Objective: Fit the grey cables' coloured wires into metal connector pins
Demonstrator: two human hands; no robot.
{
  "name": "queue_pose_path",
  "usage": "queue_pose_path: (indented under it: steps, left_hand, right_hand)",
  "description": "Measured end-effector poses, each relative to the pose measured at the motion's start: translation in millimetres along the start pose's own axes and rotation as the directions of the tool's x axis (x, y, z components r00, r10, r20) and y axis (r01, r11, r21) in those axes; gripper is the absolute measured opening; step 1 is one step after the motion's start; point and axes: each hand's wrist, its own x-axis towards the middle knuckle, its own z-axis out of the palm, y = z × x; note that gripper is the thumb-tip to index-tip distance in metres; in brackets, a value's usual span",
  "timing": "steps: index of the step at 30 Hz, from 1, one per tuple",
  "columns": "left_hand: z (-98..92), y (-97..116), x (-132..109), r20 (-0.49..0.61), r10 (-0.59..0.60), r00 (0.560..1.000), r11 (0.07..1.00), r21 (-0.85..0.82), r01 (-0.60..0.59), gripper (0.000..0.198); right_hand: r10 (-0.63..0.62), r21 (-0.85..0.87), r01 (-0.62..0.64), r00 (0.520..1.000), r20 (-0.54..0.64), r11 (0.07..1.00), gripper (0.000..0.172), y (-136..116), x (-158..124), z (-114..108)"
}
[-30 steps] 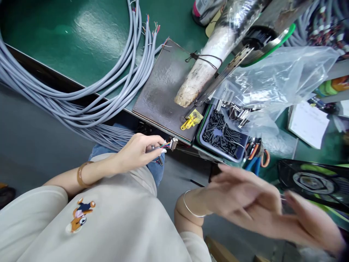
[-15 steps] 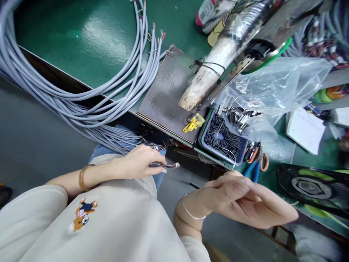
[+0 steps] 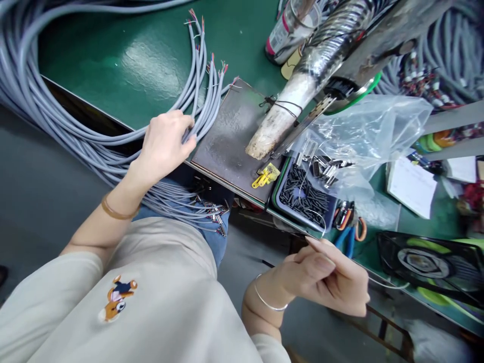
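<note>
Grey cables (image 3: 200, 101): bundle noted looped over the edge of the green table (image 3: 132, 65), stripped ends with coloured cores fanned out beside the dark metal plate (image 3: 230, 136). Other ends, already fitted with small metal terminals (image 3: 217, 217), are seen hanging over the lap.

Left hand (image 3: 164, 143): laid on the bundle at the table edge, fingers curled down and closed over several cables just short of the stripped ends. How many are enclosed cannot be told.

Right hand (image 3: 325, 277): held low, well apart from the bundle, below the blue tray (image 3: 306, 194) of black sleeves. Fingers are drawn together, thumb against forefinger. A thin pale wire (image 3: 389, 286) appears to lead away from them; whether it is actually pinched cannot be told.

Step judged: selection of cable from the bundle, grip taken, nothing lifted clear.

Requirement for the next move, as judged: one cable is to be separated from its neighbours, since they lie touching and crossed; the exposed cores are to be kept from snagging on the plate edge; the right hand would be needed nearer the ends
</note>
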Motion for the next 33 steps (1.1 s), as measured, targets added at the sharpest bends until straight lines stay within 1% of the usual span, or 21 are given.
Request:
queue_pose_path:
  steps: [3, 5, 7, 8, 9, 10, 11, 13, 14, 15, 17, 18, 20, 21, 23, 24, 25, 26, 29, 31, 33]
  left_hand:
    - [-12.6, 3, -21, -0.038, 0.058, 0.998, 0.994, -0.092, -0.061, 0.013]
    - [-22.7, 7, -36, -0.152, 0.043, 0.987, 0.975, -0.207, -0.075, 0.013]
    - [-32.8, 10, -48, -0.27, -0.089, 0.959, 0.92, -0.391, -0.025, 0.016]
    - [-38.0, 11, -51, -0.318, -0.162, 0.934, 0.866, -0.5, -0.02, 0.016]
    - [-43.5, 12, -53, -0.318, -0.232, 0.919, 0.789, -0.614, -0.013, 0.016]
    - [-49.4, 15, -54, -0.276, -0.265, 0.924, 0.691, -0.722, -0.017, 0.015]
    - [-55.2, 18, -53, -0.18, -0.254, 0.95, 0.586, -0.81, 0.003, 0.015]
    - [-65.1, 29, -49, 0.091, -0.092, 0.992, 0.398, -0.909, 0.121, 0.02]
    - [-67.7, 38, -45, 0.214, 0.034, 0.976, 0.334, -0.923, 0.191, 0.024]
    - [-67.8, 48, -42, 0.327, 0.185, 0.927, 0.289, -0.92, 0.266, 0.026]
    - [-58.7, 71, -37, 0.516, 0.309, 0.799, 0.267, -0.854, 0.448, 0.032]
    - [-49.6, 82, -36, 0.563, 0.346, 0.751, 0.225, -0.827, 0.516, 0.031]
    - [-25.2, 100, -40, 0.608, 0.401, 0.685, 0.12, -0.776, 0.619, 0.027]
    - [-12.0, 104, -43, 0.615, 0.41, 0.674, 0.078, -0.76, 0.645, 0.028]
    - [11.2, 106, -54, 0.639, 0.36, 0.68, 0.092, -0.749, 0.656, 0.031]
    - [19.5, 103, -59, 0.656, 0.305, 0.691, 0.144, -0.749, 0.647, 0.031]
    - [25.3, 99, -65, 0.656, 0.224, 0.721, 0.202, -0.755, 0.624, 0.031]
    - [28.5, 94, -69, 0.641, 0.157, 0.751, 0.249, -0.762, 0.598, 0.03]
    - [27.8, 79, -78, 0.621, 0.086, 0.779, 0.359, -0.749, 0.558, 0.027]
    - [24.9, 74, -80, 0.63, 0.079, 0.773, 0.397, -0.731, 0.555, 0.024]
    - [24.5, 72, -80, 0.666, 0.091, 0.74, 0.376, -0.712, 0.594, 0.023]
  right_hand:
    - [0.015, -0.031, -0.016, 1.0, -0.021, 0.999, 0.018, 2, -1, 0]
    - [0.007, -0.045, -0.009, 0.999, -0.047, 0.999, 0.018, 5, -1, 1]
    - [-0.011, -0.042, 0.008, 0.997, -0.076, 0.999, 0.018, 7, 0, 2]
    - [-0.018, -0.035, 0.015, 0.996, -0.089, 0.999, 0.019, 8, 1, 3]
    - [-0.023, -0.02, 0.021, 0.995, -0.096, 1.0, 0.02, 9, 2, 4]
    - [-0.027, -0.002, 0.027, 0.994, -0.109, 1.0, 0.021, 10, 4, 6]
    - [-0.028, 0.014, 0.03, 0.991, -0.128, 0.999, 0.02, 10, 6, 9]
    - [-0.045, 0.039, 0.053, 0.981, -0.188, 0.998, 0.019, 10, 11, 15]
    - [-0.052, 0.05, 0.065, 0.973, -0.224, 0.997, 0.019, 10, 14, 19]
    - [-0.055, 0.059, 0.072, 0.964, -0.26, 0.996, 0.019, 9, 18, 22]
    - [-0.045, 0.082, 0.075, 0.949, -0.311, 0.994, 0.022, 7, 25, 28]
    - [-0.034, 0.093, 0.068, 0.944, -0.33, 0.993, 0.024, 5, 28, 29]
    - [0.021, 0.09, 0.012, 0.934, -0.357, 0.996, 0.026, 1, 32, 28]
    - [0.07, 0.078, -0.046, 0.937, -0.341, 0.996, 0.027, -1, 31, 26]
    - [0.225, 0.031, -0.223, 0.948, -0.225, 0.974, 0.025, -4, 28, 18]
    - [0.314, 0.007, -0.316, 0.941, -0.126, 0.949, 0.023, -4, 25, 14]
    - [0.401, -0.011, -0.401, 0.916, -0.019, 0.916, 0.022, -4, 22, 11]
    - [0.477, -0.022, -0.477, 0.874, 0.09, 0.878, 0.02, -3, 19, 8]
    - [0.631, -0.028, -0.659, 0.706, 0.322, 0.751, 0.018, 3, 12, 8]
    - [0.677, -0.024, -0.732, 0.616, 0.401, 0.681, 0.015, 6, 10, 13]
    - [0.689, -0.011, -0.77, 0.564, 0.455, 0.638, 0.015, 6, 10, 19]
